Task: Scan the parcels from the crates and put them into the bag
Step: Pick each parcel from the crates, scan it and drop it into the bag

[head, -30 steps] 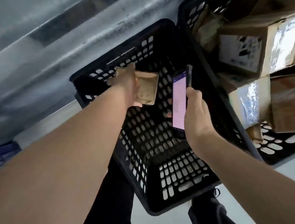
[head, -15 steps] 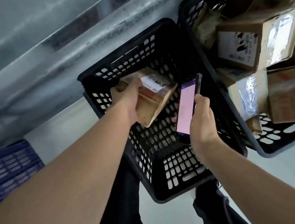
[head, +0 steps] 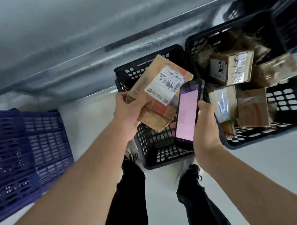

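Head view, looking down past both forearms. Left hand (head: 129,112) grips a brown paper parcel (head: 158,95) by its lower left edge, thumb on the upper face, fingers curled beneath. The parcel is held in the air above the near black crate (head: 158,154), tilted, with its white shipping label (head: 165,85) facing up; barcode print is visible on the label, but the text is too blurred to read. Right hand (head: 206,123) holds a handheld scanner (head: 188,112) upright, fingers wrapped round its right side, the lit pale pink screen toward the camera. The scanner's top end sits just beside the parcel's right edge and overlaps the label corner; whether they touch cannot be told from this angle.

The interior of the near black crate is largely hidden by the parcel and scanner, so any contents cannot be confirmed. A second black crate (head: 287,122) stands touching it on the right and holds several cardboard boxes (head: 231,68) and wrapped packets, piled unevenly. A blue crate (head: 22,150) stands well apart on the left. All rest on a pale floor (head: 94,116) beside a grey metal wall (head: 49,40). The person's dark trouser legs (head: 128,202) and shoes show below the near crate.
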Available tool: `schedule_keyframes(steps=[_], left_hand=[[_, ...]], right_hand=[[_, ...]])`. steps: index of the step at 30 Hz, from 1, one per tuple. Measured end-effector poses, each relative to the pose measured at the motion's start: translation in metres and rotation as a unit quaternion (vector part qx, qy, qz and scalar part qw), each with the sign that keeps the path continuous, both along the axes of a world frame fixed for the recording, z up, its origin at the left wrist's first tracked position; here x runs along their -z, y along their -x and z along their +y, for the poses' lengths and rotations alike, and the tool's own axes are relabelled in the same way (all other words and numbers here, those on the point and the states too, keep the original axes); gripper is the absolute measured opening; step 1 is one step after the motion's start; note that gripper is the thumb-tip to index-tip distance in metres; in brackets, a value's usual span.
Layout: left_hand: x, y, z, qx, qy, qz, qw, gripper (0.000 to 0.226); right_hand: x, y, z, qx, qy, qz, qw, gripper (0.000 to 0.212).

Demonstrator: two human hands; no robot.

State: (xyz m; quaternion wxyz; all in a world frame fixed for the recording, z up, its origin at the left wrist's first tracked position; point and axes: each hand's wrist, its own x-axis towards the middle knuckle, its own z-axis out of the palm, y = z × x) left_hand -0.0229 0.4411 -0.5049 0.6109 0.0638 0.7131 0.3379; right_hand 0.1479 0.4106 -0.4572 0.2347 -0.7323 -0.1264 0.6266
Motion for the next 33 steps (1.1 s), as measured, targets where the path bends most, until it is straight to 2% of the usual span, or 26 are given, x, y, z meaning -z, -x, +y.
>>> schedule_keyframes(steps=[2, 6, 9, 11, 16, 19, 24, 29, 33], left_hand=[[-0.026, -0.002, -0.011, -0.011, -0.022, 0.0, 1.0, 0.046], [-0.08, 0.002, -0.028, -0.043, -0.053, 0.006, 0.998, 0.029], [-0.125, 0.015, -0.045, -0.053, -0.067, 0.021, 0.996, 0.024], [-0.154, 0.026, -0.061, -0.036, -0.086, 0.026, 0.995, 0.024], [-0.236, 0.058, -0.114, 0.02, -0.13, 0.039, 0.99, 0.02], [-0.288, 0.075, -0.145, 0.076, -0.19, 0.038, 0.978, 0.034], [-0.375, 0.086, -0.176, 0.159, -0.244, 0.064, 0.955, 0.073], [-0.474, 0.062, -0.21, 0.185, -0.278, 0.111, 0.936, 0.074], [-0.546, 0.03, -0.245, 0.194, -0.333, 0.135, 0.913, 0.068]], right_hand=[[-0.028, -0.003, -0.01, -0.009, -0.01, 0.008, 1.0, 0.061], [-0.089, 0.009, -0.037, -0.016, -0.073, 0.004, 0.997, 0.035], [-0.123, 0.026, -0.063, -0.02, -0.125, -0.009, 0.992, 0.043], [-0.149, 0.035, -0.081, -0.013, -0.147, -0.01, 0.989, 0.034], [-0.224, 0.046, -0.129, -0.009, -0.191, -0.007, 0.981, 0.044], [-0.27, 0.051, -0.155, -0.003, -0.203, 0.009, 0.979, 0.037], [-0.365, 0.047, -0.184, -0.021, -0.242, 0.01, 0.97, 0.05], [-0.461, 0.015, -0.208, -0.023, -0.328, -0.024, 0.944, 0.03], [-0.527, -0.02, -0.23, -0.039, -0.38, -0.011, 0.924, 0.032]])
